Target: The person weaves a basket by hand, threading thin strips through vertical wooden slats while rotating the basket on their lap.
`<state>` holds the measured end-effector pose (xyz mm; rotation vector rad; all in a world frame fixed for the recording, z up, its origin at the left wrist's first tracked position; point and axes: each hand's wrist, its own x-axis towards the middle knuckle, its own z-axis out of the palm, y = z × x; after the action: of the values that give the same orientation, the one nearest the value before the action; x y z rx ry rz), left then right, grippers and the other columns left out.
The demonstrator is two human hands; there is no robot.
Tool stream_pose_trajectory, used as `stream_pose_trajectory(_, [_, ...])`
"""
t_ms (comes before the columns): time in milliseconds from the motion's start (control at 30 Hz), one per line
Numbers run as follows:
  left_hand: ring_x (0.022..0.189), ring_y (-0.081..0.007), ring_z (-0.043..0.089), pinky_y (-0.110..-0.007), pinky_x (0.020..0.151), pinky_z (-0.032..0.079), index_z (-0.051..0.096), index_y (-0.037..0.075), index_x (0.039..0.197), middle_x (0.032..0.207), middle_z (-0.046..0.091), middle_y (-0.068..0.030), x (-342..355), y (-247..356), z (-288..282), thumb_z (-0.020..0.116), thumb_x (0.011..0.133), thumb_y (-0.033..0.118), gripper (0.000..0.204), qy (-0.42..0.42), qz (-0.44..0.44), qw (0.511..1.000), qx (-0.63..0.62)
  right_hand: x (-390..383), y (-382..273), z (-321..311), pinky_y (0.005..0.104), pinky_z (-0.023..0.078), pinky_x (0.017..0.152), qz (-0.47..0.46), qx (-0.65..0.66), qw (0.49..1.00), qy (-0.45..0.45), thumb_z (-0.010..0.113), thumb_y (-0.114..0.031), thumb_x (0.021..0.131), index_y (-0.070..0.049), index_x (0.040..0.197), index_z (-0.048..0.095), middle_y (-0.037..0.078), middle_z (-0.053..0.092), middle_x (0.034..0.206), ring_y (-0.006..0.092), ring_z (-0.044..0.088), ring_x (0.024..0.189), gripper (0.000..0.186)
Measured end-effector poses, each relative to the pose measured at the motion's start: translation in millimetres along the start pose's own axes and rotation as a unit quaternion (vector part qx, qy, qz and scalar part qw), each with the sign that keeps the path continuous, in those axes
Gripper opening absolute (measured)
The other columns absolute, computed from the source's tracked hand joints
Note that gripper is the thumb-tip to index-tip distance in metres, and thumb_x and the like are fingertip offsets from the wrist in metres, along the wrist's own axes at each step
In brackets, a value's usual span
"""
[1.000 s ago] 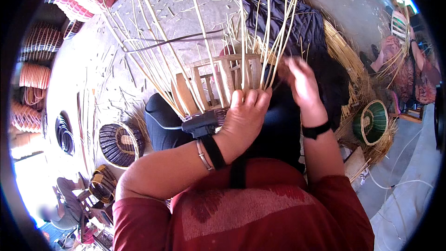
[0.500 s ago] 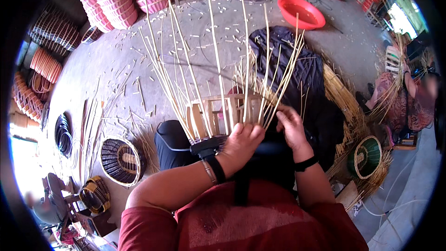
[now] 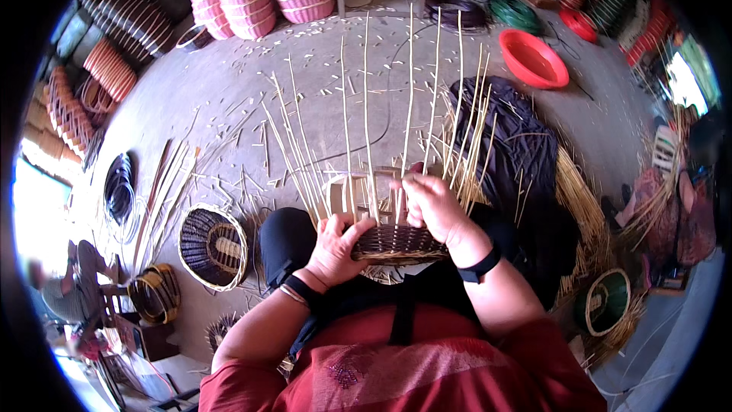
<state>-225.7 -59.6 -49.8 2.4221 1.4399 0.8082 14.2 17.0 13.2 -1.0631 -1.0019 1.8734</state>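
Observation:
A partly woven basket (image 3: 396, 244) rests in my lap, its low dark-brown wall edged with a pale braid at the near side. Tall pale stakes (image 3: 367, 114) stand up from it in a fanned ring. A wooden form (image 3: 338, 192) shows among them. My left hand (image 3: 339, 246) grips the left part of the wall, thumb by the stakes at its upper edge. Above the right part, my right hand (image 3: 433, 210) is closed beside a stake, fingers curled; what they pinch is too small to make out.
A dark round basket (image 3: 191, 248) and a yellow-black one (image 3: 174, 290) stand left; a green-lined one (image 3: 587, 317) at right. Straw bundles (image 3: 583, 206) and dark cloth (image 3: 518, 126) lie to the right. A red basin (image 3: 526, 69) is farther off. Other people sit at both sides.
My left hand has shifted left along the basket, and my right hand has come inward from the right-hand stakes. The basket is turned, showing its dark woven wall. The view has shifted.

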Motion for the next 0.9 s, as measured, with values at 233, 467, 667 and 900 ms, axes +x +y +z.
stream_pose_trajectory(233, [0.112, -0.0303, 0.054, -0.044, 0.097, 0.041, 0.066, 0.021, 0.127, 0.121, 0.056, -0.0086, 2, 20, -66, 0.085, 0.071, 0.023, 0.059, -0.031, 0.019, 0.999, 0.03, -24, 12, -3, 0.0221, 0.032, 0.044, -0.022, 0.041, 0.999, -0.011, 0.055, -0.027, 0.107, -0.004, 0.112, 0.069, -0.01, 0.033, 0.055, 0.003, 0.029, 0.045, 0.027])
stream_pose_trajectory(467, [0.088, -0.0084, 0.061, -0.027, 0.081, 0.051, 0.066, -0.003, 0.113, 0.095, 0.069, -0.0034, 36, -64, -80, 0.066, 0.099, 0.019, 0.027, 0.097, -0.278, 0.887, -0.357, -17, 3, -17, 0.022, 0.03, 0.044, -0.047, 0.015, 0.998, 0.025, 0.055, -0.025, 0.107, -0.003, 0.112, 0.065, -0.01, 0.028, 0.059, 0.0037, 0.028, 0.046, 0.025])
stream_pose_trajectory(667, [0.087, -0.0089, 0.058, -0.026, 0.08, 0.049, 0.066, -0.001, 0.12, 0.096, 0.068, -0.003, 65, -88, -32, 0.059, 0.104, 0.027, 0.034, 0.083, -0.29, 0.874, -0.381, -21, 5, -21, 0.0216, 0.028, 0.044, -0.046, 0.017, 0.997, 0.055, 0.055, -0.025, 0.106, -0.003, 0.113, 0.064, -0.009, 0.029, 0.062, 0.0036, 0.027, 0.048, 0.025])
stream_pose_trajectory(900, [0.069, -0.0112, 0.055, -0.026, 0.067, 0.047, 0.068, -0.001, 0.112, 0.084, 0.062, -0.0014, 91, -102, -24, 0.064, 0.099, 0.031, 0.035, 0.075, -0.407, 0.845, -0.339, -28, 5, -22, 0.0221, 0.026, 0.042, -0.061, 0.007, 0.996, 0.069, 0.056, -0.026, 0.106, -0.002, 0.115, 0.065, -0.008, 0.028, 0.061, 0.004, 0.025, 0.047, 0.026])
